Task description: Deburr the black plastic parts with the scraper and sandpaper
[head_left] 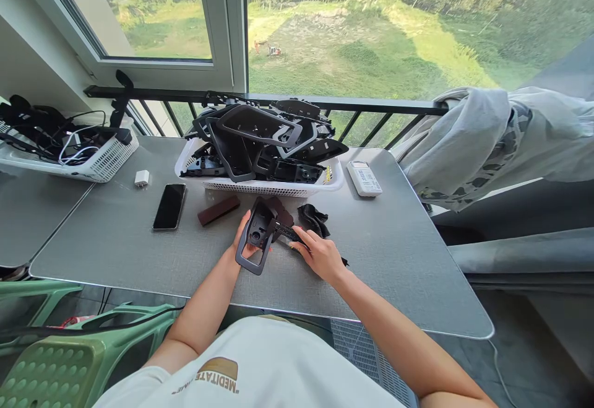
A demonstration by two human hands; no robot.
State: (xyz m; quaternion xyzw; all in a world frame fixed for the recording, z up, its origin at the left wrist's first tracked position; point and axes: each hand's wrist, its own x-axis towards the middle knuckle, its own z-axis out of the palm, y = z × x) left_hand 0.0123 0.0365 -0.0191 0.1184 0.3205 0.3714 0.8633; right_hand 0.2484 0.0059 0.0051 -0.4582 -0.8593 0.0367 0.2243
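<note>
My left hand (242, 239) grips a black plastic frame part (258, 236) and holds it tilted just above the grey table (394, 259). My right hand (316, 253) is closed in a pinch on a thin dark tool (288, 233) whose tip touches the part. A second black plastic piece (314, 218) lies on the table just beyond my right hand. A white basket (336, 180) piled with several black plastic parts stands directly behind both hands.
A black phone (169, 206), a brown block (218, 209) and a white charger (142, 178) lie to the left. A white remote (364, 178) lies right of the basket. Another white basket (106, 161) with cables stands far left. Green plastic stools (51, 352) are below left, grey cloth (492, 135) on the right.
</note>
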